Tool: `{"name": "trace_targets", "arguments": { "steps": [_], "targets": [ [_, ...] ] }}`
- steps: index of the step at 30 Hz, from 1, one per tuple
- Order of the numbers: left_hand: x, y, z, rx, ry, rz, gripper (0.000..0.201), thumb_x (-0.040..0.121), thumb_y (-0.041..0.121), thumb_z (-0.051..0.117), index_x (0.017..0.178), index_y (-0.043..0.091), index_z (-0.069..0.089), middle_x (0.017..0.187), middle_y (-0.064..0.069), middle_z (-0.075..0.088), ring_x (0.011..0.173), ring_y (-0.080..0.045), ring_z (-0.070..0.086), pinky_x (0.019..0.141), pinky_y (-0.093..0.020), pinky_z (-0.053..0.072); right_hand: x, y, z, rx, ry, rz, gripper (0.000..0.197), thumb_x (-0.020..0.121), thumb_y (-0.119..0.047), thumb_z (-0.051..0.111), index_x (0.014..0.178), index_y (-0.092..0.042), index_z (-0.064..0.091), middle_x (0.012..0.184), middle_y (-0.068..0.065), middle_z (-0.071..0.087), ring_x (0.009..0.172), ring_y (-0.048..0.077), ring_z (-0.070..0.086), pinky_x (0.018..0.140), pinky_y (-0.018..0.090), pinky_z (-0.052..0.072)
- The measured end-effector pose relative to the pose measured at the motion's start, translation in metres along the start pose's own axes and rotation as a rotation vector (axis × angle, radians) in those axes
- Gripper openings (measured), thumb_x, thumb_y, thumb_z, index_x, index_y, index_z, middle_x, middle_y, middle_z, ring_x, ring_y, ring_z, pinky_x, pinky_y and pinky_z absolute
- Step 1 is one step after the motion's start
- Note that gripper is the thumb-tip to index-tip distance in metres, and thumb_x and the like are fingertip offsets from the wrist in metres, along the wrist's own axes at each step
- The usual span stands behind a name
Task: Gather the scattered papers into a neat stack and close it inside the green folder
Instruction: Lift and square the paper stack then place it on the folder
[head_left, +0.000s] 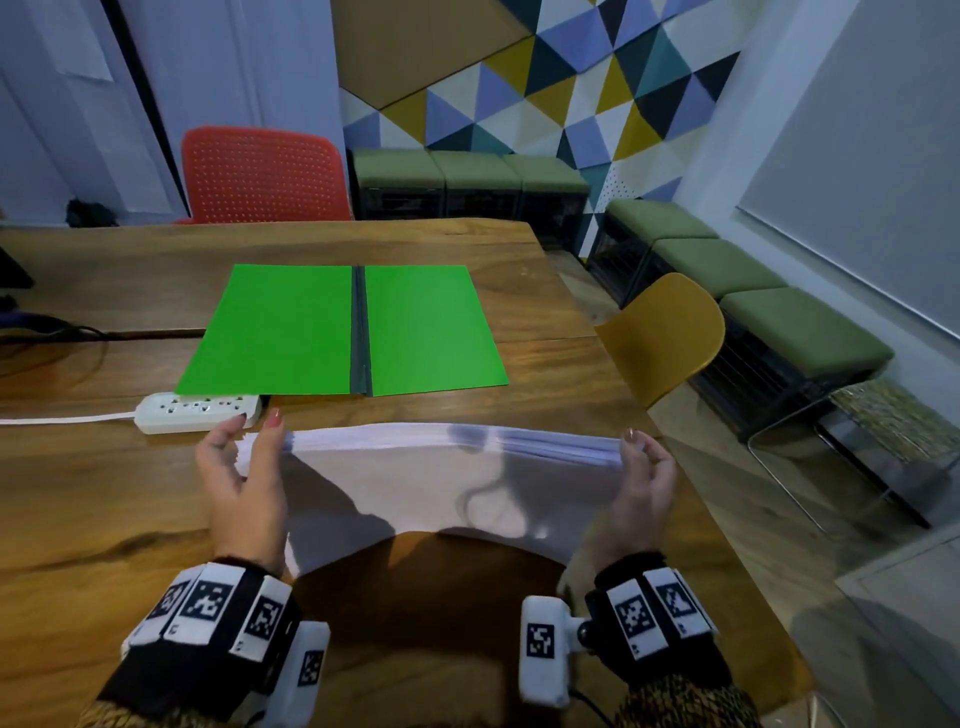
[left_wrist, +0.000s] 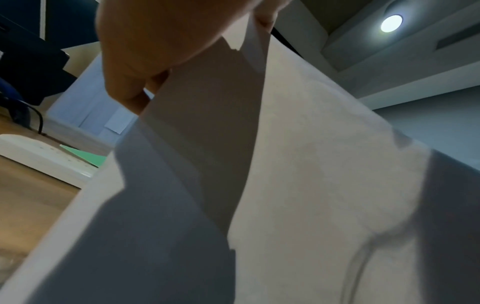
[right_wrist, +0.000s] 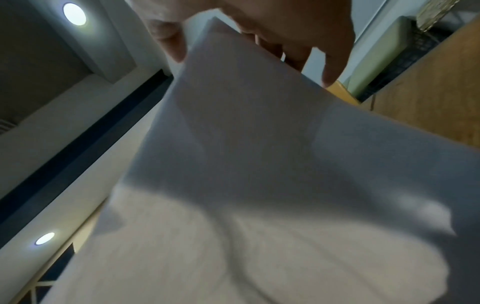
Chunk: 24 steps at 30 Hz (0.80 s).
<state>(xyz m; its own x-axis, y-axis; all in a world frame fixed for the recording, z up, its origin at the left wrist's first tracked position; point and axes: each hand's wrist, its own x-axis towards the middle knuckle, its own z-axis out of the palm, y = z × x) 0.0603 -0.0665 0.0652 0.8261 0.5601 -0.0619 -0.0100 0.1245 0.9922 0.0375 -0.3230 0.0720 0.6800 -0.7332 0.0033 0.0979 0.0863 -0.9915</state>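
The open green folder (head_left: 343, 332) lies flat on the far table (head_left: 104, 493), bare wood between it and the near edge. A white power strip (head_left: 197, 413) blocks the left approach; a yellow chair (head_left: 667, 332) stands just right of the table.

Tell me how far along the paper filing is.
Done: the papers are gathered into one stack. In hand: the left hand and right hand grip its ends above the table. Left: lay it in the open green folder and close it.

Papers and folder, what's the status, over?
Left hand and right hand hold the paper stack by its ends. Green folder lies open beyond. Power strip near folder's corner.
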Motion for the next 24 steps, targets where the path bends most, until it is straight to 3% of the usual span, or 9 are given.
{"name": "trace_targets", "arguments": {
  "steps": [2, 4, 7, 10, 13, 17, 19, 21, 24],
  "targets": [
    [-0.003, 0.003, 0.0, 0.021, -0.015, 0.021, 0.05, 0.086, 0.034, 0.057, 0.131, 0.016, 0.041, 0.147, -0.013, 0.033, 0.134, -0.022, 0.032, 0.097, -0.03, 0.028, 0.0, 0.0, 0.0, -0.029, -0.005, 0.01, 0.034, 0.082, -0.039, 0.061, 0.106, -0.018, 0.051, 0.105, 0.0, 0.053, 0.081, 0.002, 0.049, 0.062, 0.018, 0.035],
    [-0.004, 0.003, -0.001, 0.039, -0.011, 0.032, 0.052, 0.084, 0.034, 0.061, 0.13, 0.016, 0.043, 0.146, -0.013, 0.035, 0.134, -0.024, 0.033, 0.1, -0.032, 0.029, 0.003, 0.006, 0.001, -0.061, 0.028, 0.065, 0.028, 0.077, -0.038, 0.065, 0.095, -0.019, 0.054, 0.091, 0.001, 0.056, 0.081, 0.015, 0.056, 0.062, 0.027, 0.044],
    [-0.003, 0.002, -0.002, 0.023, -0.026, 0.005, 0.048, 0.085, 0.036, 0.059, 0.127, 0.018, 0.045, 0.145, -0.016, 0.037, 0.132, -0.028, 0.036, 0.1, -0.035, 0.03, 0.006, 0.005, 0.005, -0.068, 0.035, 0.092, 0.019, 0.069, -0.042, 0.057, 0.078, -0.025, 0.058, 0.095, 0.011, 0.062, 0.096, 0.031, 0.058, 0.078, 0.044, 0.048],
    [0.0, -0.001, -0.004, 0.025, -0.01, -0.008, 0.045, 0.084, 0.037, 0.059, 0.125, 0.02, 0.048, 0.143, -0.016, 0.038, 0.131, -0.029, 0.036, 0.101, -0.037, 0.031, 0.007, 0.002, 0.007, -0.062, 0.047, 0.066, 0.028, 0.071, -0.046, 0.057, 0.077, -0.019, 0.058, 0.089, 0.006, 0.06, 0.087, 0.022, 0.053, 0.072, 0.032, 0.042],
    [0.001, -0.002, -0.004, 0.024, -0.003, -0.008, 0.043, 0.083, 0.037, 0.062, 0.121, 0.022, 0.05, 0.137, -0.016, 0.046, 0.126, -0.03, 0.043, 0.099, -0.039, 0.034, 0.01, 0.002, 0.007, -0.051, 0.103, 0.11, 0.011, 0.078, -0.026, 0.06, 0.071, -0.019, 0.055, 0.082, 0.005, 0.057, 0.08, 0.02, 0.051, 0.062, 0.028, 0.039],
    [0.0, 0.002, -0.002, 0.008, 0.006, 0.004, 0.047, 0.084, 0.033, 0.06, 0.126, 0.016, 0.047, 0.124, -0.008, 0.046, 0.092, -0.011, 0.046, 0.077, -0.026, 0.036, 0.007, -0.003, 0.01, -0.01, 0.036, 0.012, 0.016, 0.071, -0.032, 0.06, 0.084, -0.024, 0.056, 0.086, -0.005, 0.057, 0.08, 0.007, 0.054, 0.068, 0.021, 0.041],
    [-0.002, 0.002, -0.001, -0.017, 0.004, -0.014, 0.051, 0.085, 0.032, 0.06, 0.129, 0.014, 0.043, 0.12, -0.004, 0.044, 0.096, -0.011, 0.046, 0.08, -0.026, 0.036, 0.009, -0.001, 0.008, -0.045, 0.022, 0.005, 0.025, 0.073, -0.032, 0.065, 0.093, -0.019, 0.056, 0.087, -0.01, 0.055, 0.077, 0.003, 0.05, 0.062, 0.018, 0.041],
    [-0.002, 0.003, 0.001, -0.036, -0.005, -0.02, 0.048, 0.086, 0.031, 0.059, 0.128, 0.013, 0.044, 0.114, -0.002, 0.047, 0.096, -0.011, 0.047, 0.081, -0.024, 0.036, 0.013, 0.001, 0.006, -0.045, 0.041, 0.031, 0.015, 0.081, -0.019, 0.062, 0.094, -0.014, 0.057, 0.083, -0.008, 0.055, 0.074, 0.003, 0.049, 0.055, 0.009, 0.041],
    [0.0, 0.003, 0.002, -0.041, -0.002, -0.045, 0.043, 0.085, 0.037, 0.059, 0.12, 0.014, 0.05, 0.104, -0.004, 0.053, 0.093, -0.014, 0.049, 0.082, -0.029, 0.039, 0.014, -0.001, 0.009, -0.099, 0.03, -0.003, 0.004, 0.084, -0.012, 0.057, 0.087, -0.012, 0.059, 0.08, -0.006, 0.057, 0.075, 0.003, 0.051, 0.062, 0.012, 0.038]
  ]
}}
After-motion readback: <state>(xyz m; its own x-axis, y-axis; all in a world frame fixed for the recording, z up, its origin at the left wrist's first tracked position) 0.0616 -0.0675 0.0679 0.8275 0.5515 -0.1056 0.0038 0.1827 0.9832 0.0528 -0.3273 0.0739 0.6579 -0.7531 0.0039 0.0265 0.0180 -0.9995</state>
